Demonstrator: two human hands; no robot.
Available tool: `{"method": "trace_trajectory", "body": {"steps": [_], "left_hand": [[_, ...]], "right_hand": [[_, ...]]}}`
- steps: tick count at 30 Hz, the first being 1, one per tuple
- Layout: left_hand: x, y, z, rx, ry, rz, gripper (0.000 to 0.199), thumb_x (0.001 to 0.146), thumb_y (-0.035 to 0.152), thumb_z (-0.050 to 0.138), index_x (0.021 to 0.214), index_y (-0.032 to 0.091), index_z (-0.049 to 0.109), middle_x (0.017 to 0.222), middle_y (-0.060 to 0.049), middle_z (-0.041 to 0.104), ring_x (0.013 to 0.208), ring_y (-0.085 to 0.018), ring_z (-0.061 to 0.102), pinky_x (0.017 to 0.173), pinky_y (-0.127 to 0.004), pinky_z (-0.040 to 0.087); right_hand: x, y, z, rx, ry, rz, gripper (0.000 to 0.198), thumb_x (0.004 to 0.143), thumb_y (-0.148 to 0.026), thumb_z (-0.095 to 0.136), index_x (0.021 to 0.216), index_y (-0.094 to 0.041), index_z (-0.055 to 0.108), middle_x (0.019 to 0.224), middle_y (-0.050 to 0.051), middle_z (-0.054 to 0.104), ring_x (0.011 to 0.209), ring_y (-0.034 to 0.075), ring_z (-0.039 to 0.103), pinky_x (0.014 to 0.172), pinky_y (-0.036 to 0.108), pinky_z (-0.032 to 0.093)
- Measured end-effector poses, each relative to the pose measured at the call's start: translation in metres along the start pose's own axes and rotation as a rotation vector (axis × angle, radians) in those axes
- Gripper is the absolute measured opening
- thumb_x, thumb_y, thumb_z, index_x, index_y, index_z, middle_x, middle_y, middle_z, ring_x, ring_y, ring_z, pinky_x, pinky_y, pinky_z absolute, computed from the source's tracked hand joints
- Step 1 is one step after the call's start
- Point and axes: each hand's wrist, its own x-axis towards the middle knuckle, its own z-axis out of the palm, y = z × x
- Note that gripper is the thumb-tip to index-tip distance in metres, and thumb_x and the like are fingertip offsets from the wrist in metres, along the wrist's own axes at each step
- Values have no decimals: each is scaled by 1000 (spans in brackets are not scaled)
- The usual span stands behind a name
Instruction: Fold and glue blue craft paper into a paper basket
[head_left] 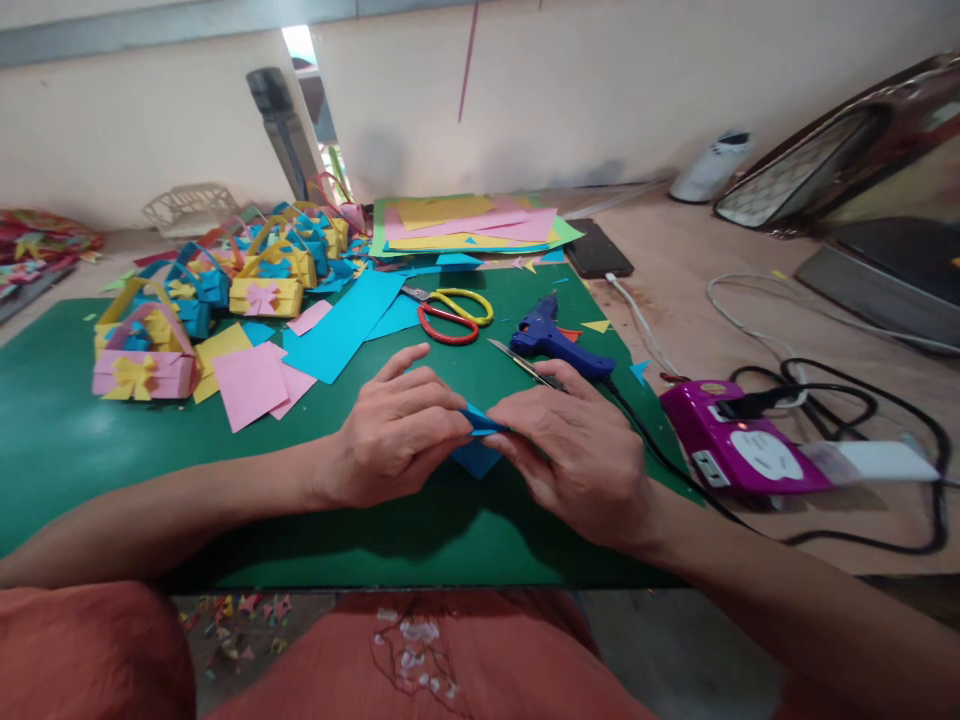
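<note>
Between my two hands is a piece of blue paper [478, 460], folded along its upper part, with a pointed corner hanging below the fingers. My left hand [401, 425] pinches its left end, index finger raised. Its right end is pinched in my right hand [574, 450]. Just beyond my right hand lies a craft knife [517, 360], partly hidden by the fingers. Scissors [454, 312] with red and yellow handles and a blue glue gun [555, 338] rest on the green mat [360, 545] farther back.
Small paper baskets [266, 296] crowd the left, beside pink paper pieces [247, 385] and blue strips [349, 325]. Coloured sheets [472, 222] are stacked at the back near a phone [598, 248]. A purple power strip [742, 440] with tangled black cords [900, 400] sits right.
</note>
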Motion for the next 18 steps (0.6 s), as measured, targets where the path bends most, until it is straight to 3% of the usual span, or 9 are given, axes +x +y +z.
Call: {"method": "trace_trajectory", "body": {"steps": [18], "left_hand": [[1,-1,1,-65,31,-77,5,80,14,60,77,16,57,76,-2,68,68,-11,61,94,-41,41]], "right_hand": [[1,2,0,71,26,80,2,82,-18,58,82,-18,56,71,0,68,65,12,63,85,35,44]]}}
